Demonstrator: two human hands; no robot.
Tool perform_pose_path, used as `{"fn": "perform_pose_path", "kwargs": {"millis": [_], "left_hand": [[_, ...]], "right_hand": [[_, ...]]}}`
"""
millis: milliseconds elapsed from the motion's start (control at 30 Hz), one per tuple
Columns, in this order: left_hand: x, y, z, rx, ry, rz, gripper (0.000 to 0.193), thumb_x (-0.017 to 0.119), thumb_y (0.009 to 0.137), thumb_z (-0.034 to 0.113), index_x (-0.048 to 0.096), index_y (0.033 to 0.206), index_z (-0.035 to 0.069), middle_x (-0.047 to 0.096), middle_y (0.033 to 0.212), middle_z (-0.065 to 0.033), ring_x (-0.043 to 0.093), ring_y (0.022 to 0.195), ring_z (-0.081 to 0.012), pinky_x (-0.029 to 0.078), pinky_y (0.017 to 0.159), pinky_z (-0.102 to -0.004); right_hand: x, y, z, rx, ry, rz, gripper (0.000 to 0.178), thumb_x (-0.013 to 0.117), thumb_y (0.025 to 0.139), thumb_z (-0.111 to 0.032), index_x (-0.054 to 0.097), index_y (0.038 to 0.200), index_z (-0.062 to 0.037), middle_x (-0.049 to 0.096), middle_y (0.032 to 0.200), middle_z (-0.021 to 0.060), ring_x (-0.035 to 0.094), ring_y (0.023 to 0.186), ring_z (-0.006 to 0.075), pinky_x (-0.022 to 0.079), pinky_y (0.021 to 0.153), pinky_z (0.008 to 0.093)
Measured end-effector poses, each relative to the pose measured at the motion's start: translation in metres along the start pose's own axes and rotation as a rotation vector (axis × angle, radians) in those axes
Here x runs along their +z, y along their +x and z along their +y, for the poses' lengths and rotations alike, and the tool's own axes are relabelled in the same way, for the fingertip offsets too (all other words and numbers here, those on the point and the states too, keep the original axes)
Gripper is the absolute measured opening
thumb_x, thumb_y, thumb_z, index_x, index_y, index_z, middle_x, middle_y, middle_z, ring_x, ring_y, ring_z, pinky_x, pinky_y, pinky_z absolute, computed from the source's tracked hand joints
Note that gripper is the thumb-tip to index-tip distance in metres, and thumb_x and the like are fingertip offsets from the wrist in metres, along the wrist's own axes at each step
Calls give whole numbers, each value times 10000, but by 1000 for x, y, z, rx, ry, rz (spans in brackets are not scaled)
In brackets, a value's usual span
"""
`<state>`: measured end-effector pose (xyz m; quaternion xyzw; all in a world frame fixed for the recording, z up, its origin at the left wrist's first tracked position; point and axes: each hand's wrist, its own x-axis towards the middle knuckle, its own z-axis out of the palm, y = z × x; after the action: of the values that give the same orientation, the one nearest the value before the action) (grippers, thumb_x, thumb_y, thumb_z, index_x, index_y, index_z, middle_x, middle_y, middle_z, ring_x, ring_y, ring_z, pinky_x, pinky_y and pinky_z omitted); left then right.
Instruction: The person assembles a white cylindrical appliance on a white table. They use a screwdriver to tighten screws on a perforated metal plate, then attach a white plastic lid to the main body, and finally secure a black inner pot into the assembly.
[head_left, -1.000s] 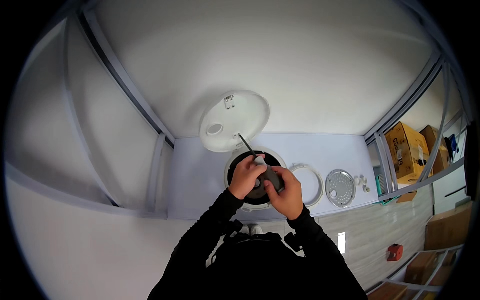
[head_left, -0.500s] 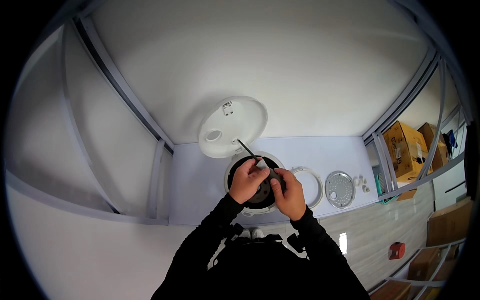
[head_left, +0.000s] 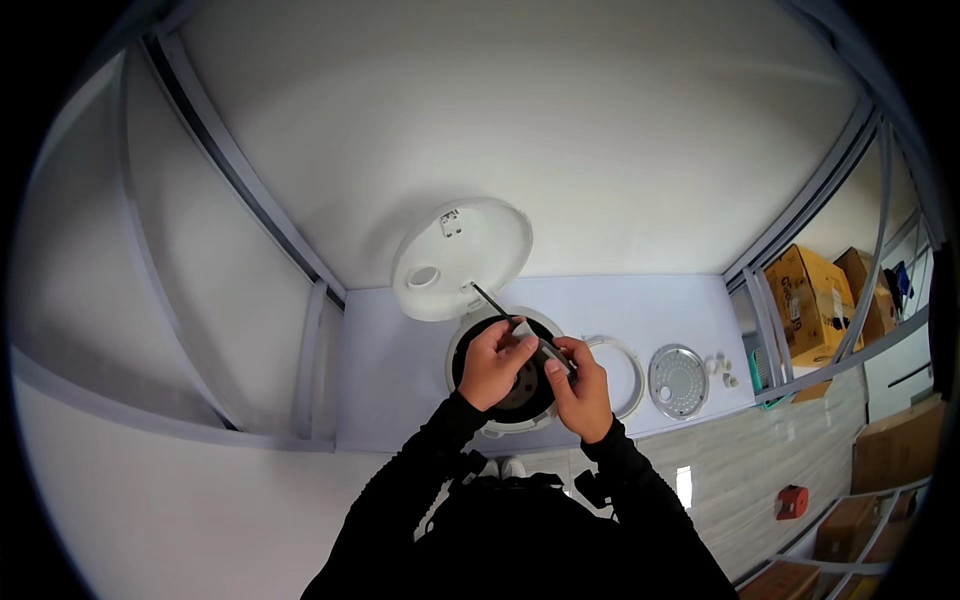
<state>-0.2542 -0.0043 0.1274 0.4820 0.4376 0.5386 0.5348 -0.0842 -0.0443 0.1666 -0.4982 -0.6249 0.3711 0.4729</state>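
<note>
A white rice cooker (head_left: 499,432) stands before me with its oval lid (head_left: 478,240) raised and leaning back. In my right hand (head_left: 581,391) is the dark and grey handle of a screwdriver (head_left: 487,298), probably a powered one, with a long thin dark shaft. My left hand (head_left: 487,366) closes around its pale front end. The shaft points up and left, its tip at the lid's lower inner side near the hinge. Below my hands shows the cooker's dark inside (head_left: 520,394), partly covered by them. Whether the tip sits in a screw is too small to tell.
On the white table (head_left: 390,370), right of the cooker, lie a white ring (head_left: 637,373), a perforated metal disc (head_left: 680,382) and several small white parts (head_left: 719,365). A teal-edged brush or tray (head_left: 762,372), a yellow carton (head_left: 803,300) and a red stool-like object (head_left: 792,502) are further right.
The lid has shifted slightly left and down, with the screwdriver tip still against it. The screwdriver handle has turned a little in my right hand and shows a grey face.
</note>
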Motion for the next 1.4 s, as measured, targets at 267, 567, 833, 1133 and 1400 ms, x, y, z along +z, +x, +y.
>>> {"fn": "perform_pose_path", "kwargs": {"millis": [267, 567, 833, 1133, 1400], "left_hand": [[4, 1, 2, -61, -196, -10, 396, 748, 963, 170, 607, 1277, -27, 542, 794, 72, 494, 719, 0, 404, 635, -188], [5, 2, 8, -168, -365, -41, 424, 719, 987, 148, 555, 1327, -44, 653, 925, -3, 629, 838, -60, 485, 725, -216], [-8, 8, -1, -183, -110, -88, 409, 679, 1008, 135, 546, 1364, -15, 670, 1009, -30, 654, 917, -91, 543, 826, -258], [-2, 6, -1, -149, -312, -80, 410, 688, 988, 108, 549, 1352, -21, 672, 998, -31, 656, 895, -94, 529, 786, -249], [-3, 8, 4, -217, -235, -72, 377, 662, 1019, 167, 568, 1339, -10, 680, 991, -31, 661, 903, -102, 540, 824, -265]], "right_hand": [[2, 2, 10, -408, -211, 39, 378, 772, 876, -130, 623, 1202, -10, 649, 1089, 186, 665, 958, 297, 533, 811, 362], [-3, 1, 14, 12, 70, -61, 380, 762, 887, -142, 607, 1200, 6, 642, 1101, 200, 673, 985, 333, 539, 837, 390], [-2, 8, 2, -412, -238, 46, 410, 779, 839, -90, 606, 1200, -3, 644, 1107, 197, 664, 1018, 360, 533, 870, 395], [-2, 4, 15, -108, -83, -42, 408, 787, 845, -85, 622, 1208, 3, 664, 1051, 178, 675, 954, 350, 543, 827, 397], [-7, 9, 6, -435, -260, 16, 427, 796, 820, -42, 639, 1217, -29, 621, 1145, 181, 652, 999, 368, 544, 823, 388]]}}
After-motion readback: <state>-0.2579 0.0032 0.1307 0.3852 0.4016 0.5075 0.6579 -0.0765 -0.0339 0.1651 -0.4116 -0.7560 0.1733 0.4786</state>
